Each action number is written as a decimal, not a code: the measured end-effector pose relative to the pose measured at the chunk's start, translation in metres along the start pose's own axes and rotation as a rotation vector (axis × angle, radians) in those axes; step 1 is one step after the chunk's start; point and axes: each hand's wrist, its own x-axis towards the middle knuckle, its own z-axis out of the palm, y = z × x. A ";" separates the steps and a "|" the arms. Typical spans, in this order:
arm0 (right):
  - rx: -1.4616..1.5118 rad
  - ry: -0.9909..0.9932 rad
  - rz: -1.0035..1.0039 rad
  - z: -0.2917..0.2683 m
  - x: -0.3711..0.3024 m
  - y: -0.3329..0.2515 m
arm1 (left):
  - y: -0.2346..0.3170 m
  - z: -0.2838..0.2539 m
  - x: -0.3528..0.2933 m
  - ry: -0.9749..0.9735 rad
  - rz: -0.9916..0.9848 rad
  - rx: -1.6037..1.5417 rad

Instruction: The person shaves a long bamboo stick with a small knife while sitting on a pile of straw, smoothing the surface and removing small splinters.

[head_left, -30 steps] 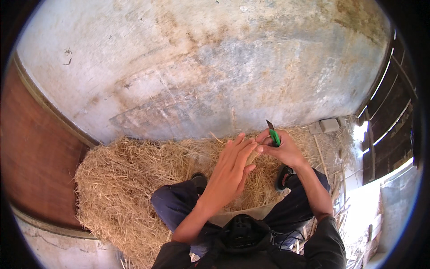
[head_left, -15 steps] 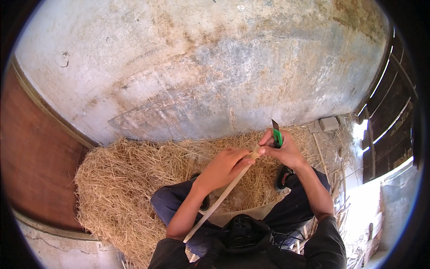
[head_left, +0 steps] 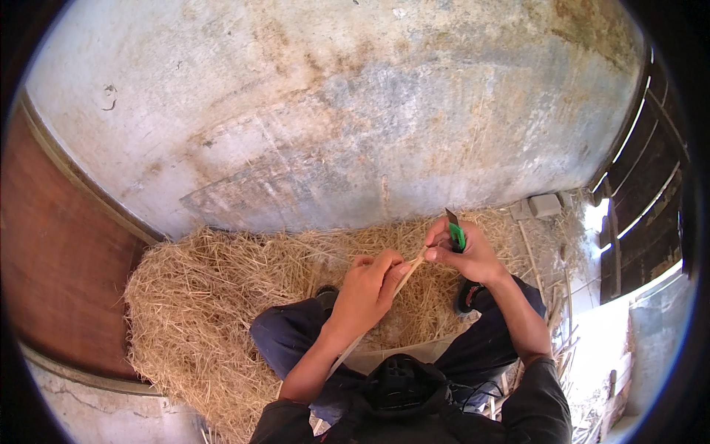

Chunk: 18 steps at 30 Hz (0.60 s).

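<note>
A long, pale, narrow strip (head_left: 412, 268), which looks like split bamboo or wood, slants from between my hands down toward my lap. My left hand (head_left: 367, 290) is closed round it just below its upper end, hiding part of its length. At that end, the thumb and fingers of my right hand (head_left: 473, 255) pinch the tip, where the strip seems to fork into thinner pieces. Tucked in the same right hand is a green-handled knife (head_left: 457, 237), its dark blade pointing up and away from the strip.
A heap of dry straw (head_left: 200, 311) spreads under and left of my legs. The stained wall (head_left: 355, 133) rises ahead, and a brown panel (head_left: 66, 274) stands at left. A grey block (head_left: 545, 205) lies by the wall; thin sticks lie along my right side.
My left hand has turned more upright and slid slightly down the strip. The strip's top end now looks parted. My right hand and the knife have lowered a little.
</note>
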 end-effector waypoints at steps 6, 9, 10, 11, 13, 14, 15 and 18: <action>-0.017 -0.011 -0.011 0.003 -0.001 -0.005 | 0.012 -0.014 0.001 -0.154 -0.230 -0.159; -0.010 -0.012 -0.013 0.005 -0.003 -0.006 | -0.019 -0.009 0.001 -0.244 -0.233 -0.358; -0.024 -0.003 -0.017 0.005 -0.002 -0.004 | -0.025 -0.006 0.000 -0.203 -0.220 -0.395; -0.037 0.006 -0.021 0.005 -0.002 -0.003 | -0.029 -0.001 -0.001 -0.162 -0.208 -0.432; -0.036 0.014 0.003 0.004 -0.002 -0.002 | -0.022 0.003 0.001 -0.118 -0.270 -0.493; -0.036 0.018 0.015 0.004 -0.001 -0.001 | -0.016 0.003 0.000 -0.111 -0.346 -0.516; -0.066 0.039 0.009 0.007 -0.001 -0.003 | -0.010 0.003 -0.002 -0.101 -0.424 -0.536; -0.145 0.099 -0.005 0.013 -0.001 -0.004 | -0.021 0.019 -0.008 0.029 -0.203 -0.259</action>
